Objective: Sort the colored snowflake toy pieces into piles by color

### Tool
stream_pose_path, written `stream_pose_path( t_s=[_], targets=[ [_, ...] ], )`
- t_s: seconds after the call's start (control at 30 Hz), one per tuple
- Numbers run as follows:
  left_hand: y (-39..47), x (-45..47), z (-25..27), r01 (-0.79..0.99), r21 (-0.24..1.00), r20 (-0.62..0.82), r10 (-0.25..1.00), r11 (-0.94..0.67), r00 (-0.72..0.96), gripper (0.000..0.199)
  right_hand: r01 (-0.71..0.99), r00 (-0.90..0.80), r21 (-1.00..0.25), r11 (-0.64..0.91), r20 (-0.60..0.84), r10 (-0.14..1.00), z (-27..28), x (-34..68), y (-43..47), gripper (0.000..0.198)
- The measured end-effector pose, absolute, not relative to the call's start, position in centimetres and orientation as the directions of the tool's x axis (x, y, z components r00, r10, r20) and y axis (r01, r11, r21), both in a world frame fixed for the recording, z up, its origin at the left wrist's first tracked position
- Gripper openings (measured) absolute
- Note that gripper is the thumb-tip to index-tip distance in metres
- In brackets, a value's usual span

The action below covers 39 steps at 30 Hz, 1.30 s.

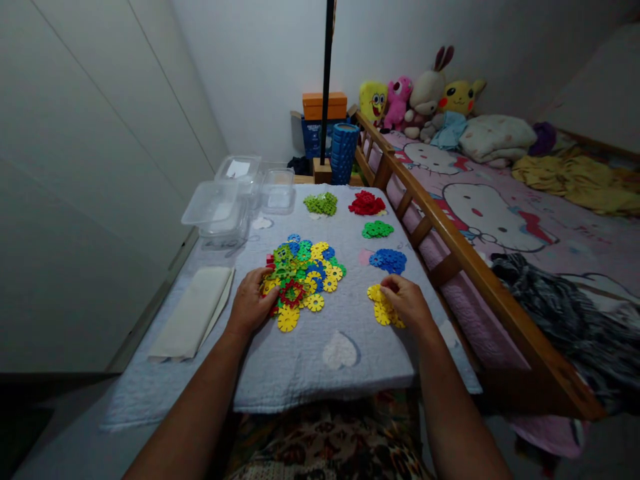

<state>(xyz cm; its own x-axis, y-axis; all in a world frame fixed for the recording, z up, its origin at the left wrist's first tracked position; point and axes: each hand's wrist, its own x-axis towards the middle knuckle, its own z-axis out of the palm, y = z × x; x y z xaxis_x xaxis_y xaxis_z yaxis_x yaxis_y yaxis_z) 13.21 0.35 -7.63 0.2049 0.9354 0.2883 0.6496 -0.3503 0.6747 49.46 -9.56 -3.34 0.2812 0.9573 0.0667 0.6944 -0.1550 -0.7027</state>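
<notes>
A mixed pile of notched plastic discs and other connector pieces in yellow, blue, green and red lies mid-table. My left hand rests against its left side, thumb and fingers apart, touching the pieces. My right hand is bent over a small group of yellow notched discs, its fingertips closed at a yellow disc; part of the group is hidden beneath it. Sorted piles run up the right side: blue discs, green discs and red pieces. Light-green pieces form another pile at the back.
Clear plastic containers stand at the back left. A folded beige cloth lies on the left of the cloth-covered table. Along the right runs a wooden bed rail. A black pole rises behind the table, beside a blue foam roller.
</notes>
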Motion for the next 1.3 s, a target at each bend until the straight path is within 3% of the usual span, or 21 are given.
stream_pose_path(
  t_s=[0.27, 0.47, 0.63, 0.87, 1.03, 1.3],
  targets=[
    [0.3, 13.2, -7.7, 0.651, 0.667, 0.305, 0.930, -0.362, 0.205, 0.038, 0.909, 0.223, -0.385, -0.159, 0.128, 0.966, -4.3, 48.3, -9.7, 0.014],
    [0.3, 13.1, -7.7, 0.654, 0.666, 0.295, 0.932, -0.359, 0.210, 0.038, 0.949, 0.223, -0.263, -0.175, 0.164, 0.961, -4.6, 47.8, -9.7, 0.012],
    [0.3, 13.1, -7.7, 0.640, 0.679, 0.294, 0.933, -0.358, 0.209, 0.037, 0.946, 0.229, -0.277, -0.169, 0.197, 0.953, -3.9, 46.6, -8.8, 0.013],
    [0.3, 13.1, -7.8, 0.630, 0.688, 0.298, 0.932, -0.360, 0.207, 0.038, 0.946, 0.108, -0.320, -0.042, 0.192, 0.976, -3.4, 42.7, -5.3, 0.021],
    [0.3, 13.1, -7.7, 0.633, 0.684, 0.296, 0.931, -0.363, 0.214, 0.037, 0.957, 0.123, -0.279, -0.078, 0.147, 0.981, -4.5, 40.6, -3.5, 0.032],
    [0.3, 13.1, -7.8, 0.627, 0.688, 0.304, 0.930, -0.366, 0.209, 0.036, 0.956, 0.134, -0.282, -0.086, 0.156, 0.979, -5.6, 40.5, -3.1, 0.026]
  ],
)
